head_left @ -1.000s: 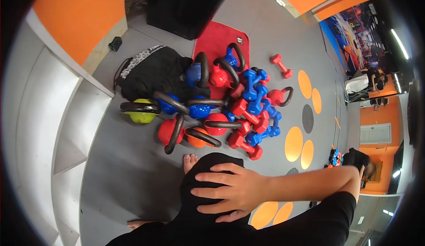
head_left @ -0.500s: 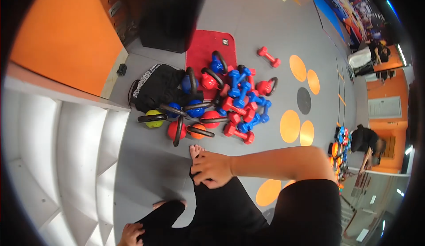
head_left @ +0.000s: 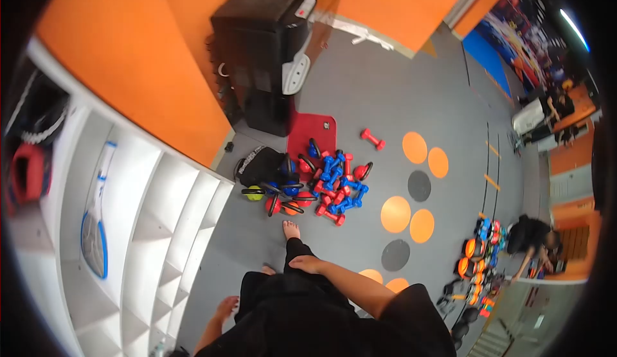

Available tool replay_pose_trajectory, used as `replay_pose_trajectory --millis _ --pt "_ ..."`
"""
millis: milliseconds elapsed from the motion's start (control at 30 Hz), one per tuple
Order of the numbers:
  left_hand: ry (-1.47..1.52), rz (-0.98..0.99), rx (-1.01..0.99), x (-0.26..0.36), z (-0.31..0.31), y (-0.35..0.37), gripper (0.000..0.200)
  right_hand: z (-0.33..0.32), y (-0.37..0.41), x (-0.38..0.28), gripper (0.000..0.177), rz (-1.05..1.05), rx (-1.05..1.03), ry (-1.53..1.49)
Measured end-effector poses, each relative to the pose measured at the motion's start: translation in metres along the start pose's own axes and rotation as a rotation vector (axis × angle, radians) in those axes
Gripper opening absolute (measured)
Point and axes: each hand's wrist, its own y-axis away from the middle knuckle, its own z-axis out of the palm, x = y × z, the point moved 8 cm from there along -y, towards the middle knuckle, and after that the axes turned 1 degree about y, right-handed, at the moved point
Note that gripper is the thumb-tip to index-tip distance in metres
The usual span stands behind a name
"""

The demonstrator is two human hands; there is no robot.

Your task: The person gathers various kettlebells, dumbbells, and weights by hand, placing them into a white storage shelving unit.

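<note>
My right hand [head_left: 307,264] lies on my right knee over black trousers [head_left: 299,248], its fingers resting on the cloth and holding nothing. At the lower left, my left hand [head_left: 226,307] hangs beside my left thigh, clear of the shelving, with its fingers loosely extended. Beyond my bare foot [head_left: 291,230] several red dumbbells [head_left: 330,215] and blue dumbbells [head_left: 332,178] lie in a heap on the grey floor. Kettlebells are bunched on the heap's left side, among them a lime-green kettlebell [head_left: 255,194] and an orange kettlebell [head_left: 291,209]. A black bag [head_left: 260,166] slumps behind them.
White shelving [head_left: 154,215] runs along my left, with a badminton racket [head_left: 94,235] on it. A black machine [head_left: 263,42] stands beyond a red mat [head_left: 315,129]. One red dumbbell [head_left: 373,139] lies apart. At right, a person in black [head_left: 527,236] bends near several orange-and-black items [head_left: 474,248].
My view has risen and pulled back, so the weights look smaller and more shelving shows. My left hand has come off my left knee to my side; my right hand stays on the right knee.
</note>
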Motion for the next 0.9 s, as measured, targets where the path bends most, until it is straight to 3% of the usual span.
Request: replay_pose_trajectory --millis 33,100,133,200,267,300,367,467,500,533,567,633,700,733,800,833,900 --pt "0.101 -0.062 0.08 0.004 -0.003 0.008 0.044 -0.013 0.022 -0.006 0.045 -0.14 -0.073 -0.091" --pt "-0.389 -0.031 0.311 0.025 -0.019 0.027 0.042 -0.068 0.067 0.023 0.041 -0.076 0.231 -0.212" --pt "-0.379 -0.029 0.324 0.03 -0.018 0.031 0.042 -0.09 0.078 0.078 0.034 -0.138 0.511 -0.288" --pt "-0.362 0.059 0.328 0.042 -0.016 0.033 0.042 -0.115 0.145 0.152 0.026 0.081 0.903 -0.421" --pt "-0.393 0.054 0.274 0.028 -0.026 0.009 0.04 -0.098 0.214 0.207 0.024 0.137 1.119 -0.851" --pt "-0.415 0.039 0.222 0.017 -0.022 0.004 0.039 -0.087 0.244 0.203 0.024 0.145 1.129 -0.848" --pt "-0.347 0.054 0.222 0.062 -0.013 0.044 0.038 -0.041 0.305 0.227 0.026 0.5 1.039 -1.168" --pt "-0.334 0.102 0.38 0.047 -0.017 0.053 0.036 -0.02 0.34 0.257 0.026 0.43 1.123 -1.019" --pt "-0.219 0.223 0.418 0.022 -0.021 0.039 0.035 -0.016 0.343 0.262 0.026 0.442 1.117 -1.01" --pt "-0.104 0.349 0.458 0.006 -0.021 0.037 0.034 -0.032 0.347 0.254 0.024 0.232 1.254 -0.974" --pt "-0.101 0.342 0.457 -0.013 -0.014 0.044 0.034 -0.047 0.353 0.244 0.023 0.017 1.381 -0.928" --pt "-0.131 0.087 0.353 -0.051 0.011 0.044 0.032 -0.089 0.382 0.159 0.018 -0.141 1.465 -0.896" --pt "-0.215 -0.26 0.288 -0.07 0.046 0.068 0.032 -0.142 0.416 0.1 0.014 -0.435 1.545 -0.737" --pt "-0.219 -0.255 0.29 -0.062 0.057 0.084 0.032 -0.166 0.445 0.061 0.014 -0.552 1.614 -0.627" --pt "-0.782 0.081 0.001 -0.026 0.116 0.099 0.036 -0.204 0.52 -0.018 0.013 -0.814 1.754 -0.385" --pt "-0.779 0.087 0.0 -0.063 0.128 0.071 0.036 -0.215 0.56 -0.051 0.012 -0.963 1.818 -0.247" --pt "-0.69 0.176 0.009 -0.047 0.156 0.018 0.038 -0.216 0.645 -0.112 0.009 -1.335 1.852 0.123"
